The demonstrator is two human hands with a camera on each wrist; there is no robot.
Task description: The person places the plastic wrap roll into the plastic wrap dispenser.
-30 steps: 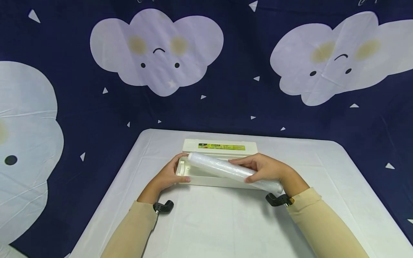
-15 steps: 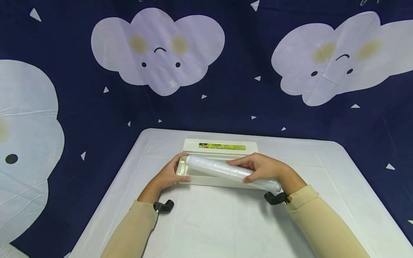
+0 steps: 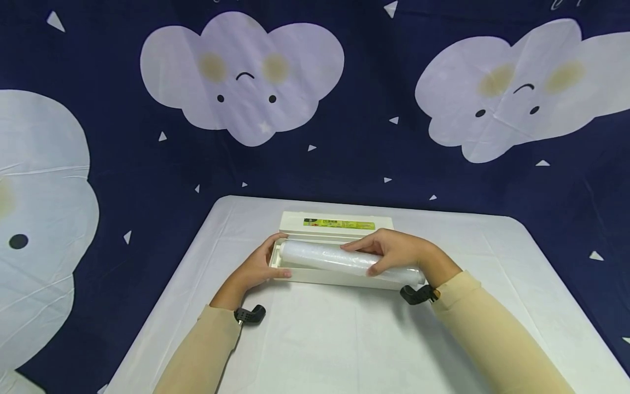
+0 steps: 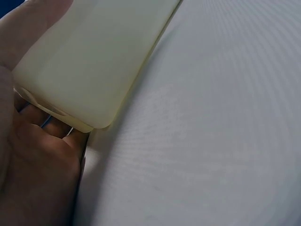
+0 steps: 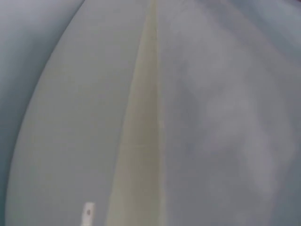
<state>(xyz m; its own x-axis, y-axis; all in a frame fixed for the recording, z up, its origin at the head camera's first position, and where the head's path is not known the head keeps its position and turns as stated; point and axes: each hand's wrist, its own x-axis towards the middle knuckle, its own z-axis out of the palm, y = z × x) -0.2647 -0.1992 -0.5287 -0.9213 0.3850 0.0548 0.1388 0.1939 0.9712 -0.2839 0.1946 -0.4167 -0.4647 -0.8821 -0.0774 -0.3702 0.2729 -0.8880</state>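
left hand grips the open box; right hand pinches the film roll, probably for seating; its right end needs lowering.

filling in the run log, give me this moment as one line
left grip: on white box, left end | right grip: round film roll, slanted across box | lid: open

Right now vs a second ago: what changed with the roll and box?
The clear roll shifted left and swung closer to the box's line: its left end came down toward the box's left end, its right end moved away from the person. The right hand moved with it, grip kept. Nothing let go. Unchanged: left hand on the box, lid open.
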